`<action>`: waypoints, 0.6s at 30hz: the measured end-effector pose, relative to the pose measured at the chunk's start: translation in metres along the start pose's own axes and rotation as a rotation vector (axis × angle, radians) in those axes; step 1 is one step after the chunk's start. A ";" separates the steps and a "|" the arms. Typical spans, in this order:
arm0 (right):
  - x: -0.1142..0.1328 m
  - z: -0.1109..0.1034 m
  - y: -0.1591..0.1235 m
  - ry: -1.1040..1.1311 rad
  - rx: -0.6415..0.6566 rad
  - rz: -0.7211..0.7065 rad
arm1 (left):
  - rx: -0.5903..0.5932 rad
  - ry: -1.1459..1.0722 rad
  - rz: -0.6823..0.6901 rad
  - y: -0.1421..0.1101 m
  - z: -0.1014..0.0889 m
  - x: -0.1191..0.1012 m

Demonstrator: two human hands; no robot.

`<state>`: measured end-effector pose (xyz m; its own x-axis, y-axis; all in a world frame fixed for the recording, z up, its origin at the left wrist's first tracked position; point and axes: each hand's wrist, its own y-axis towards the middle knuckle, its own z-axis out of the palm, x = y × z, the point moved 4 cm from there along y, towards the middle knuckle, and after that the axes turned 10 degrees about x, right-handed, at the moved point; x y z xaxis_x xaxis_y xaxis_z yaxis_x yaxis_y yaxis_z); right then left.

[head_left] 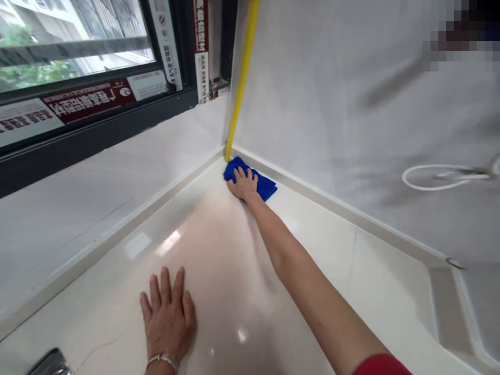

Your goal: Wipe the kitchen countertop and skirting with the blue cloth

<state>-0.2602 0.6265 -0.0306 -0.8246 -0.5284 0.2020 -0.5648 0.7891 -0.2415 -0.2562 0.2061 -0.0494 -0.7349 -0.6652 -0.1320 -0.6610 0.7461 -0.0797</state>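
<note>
My right hand (pixel 244 183) lies flat on a folded blue cloth (pixel 264 185), fingers spread, pressing it into the far corner of a glossy white countertop (pixel 219 271). The arm stretches straight out to that corner. My left hand (pixel 169 315) rests palm down on the countertop near me, fingers stretched and slightly apart, holding nothing. A silver bracelet (pixel 164 359) sits on its wrist.
A yellow pipe (pixel 242 78) runs up the corner where the white wall panel (pixel 332 104) meets a dark-framed window (pixel 97 125) with stickers. A raised white ledge lies under the window. A white cord loop (pixel 437 177) hangs on the wall. A metal object (pixel 49 363) shows at bottom left.
</note>
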 end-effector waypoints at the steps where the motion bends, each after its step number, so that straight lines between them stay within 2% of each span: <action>1: 0.018 0.004 0.002 0.006 0.011 -0.040 | 0.006 -0.001 -0.002 0.000 0.000 0.000; 5: 0.094 0.024 -0.011 0.015 -0.057 -0.213 | -0.002 0.012 0.002 -0.001 -0.001 -0.001; 7: 0.120 0.033 -0.029 0.027 -0.124 -0.252 | -0.003 0.015 0.005 -0.001 -0.001 -0.001; 9: 0.137 0.041 -0.051 0.037 -0.139 -0.309 | 0.006 0.010 0.003 -0.001 -0.001 -0.001; 14: 0.153 0.057 -0.125 0.017 -0.012 -0.618 | 0.030 -0.023 -0.017 0.000 -0.004 -0.002; 18: 0.135 0.063 -0.191 0.033 0.015 -0.754 | 0.021 -0.080 -0.045 0.000 -0.009 -0.002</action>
<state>-0.2657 0.3841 -0.0171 -0.2134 -0.9138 0.3457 -0.9762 0.2132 -0.0391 -0.2566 0.2071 -0.0405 -0.6894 -0.6946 -0.2058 -0.6896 0.7162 -0.1075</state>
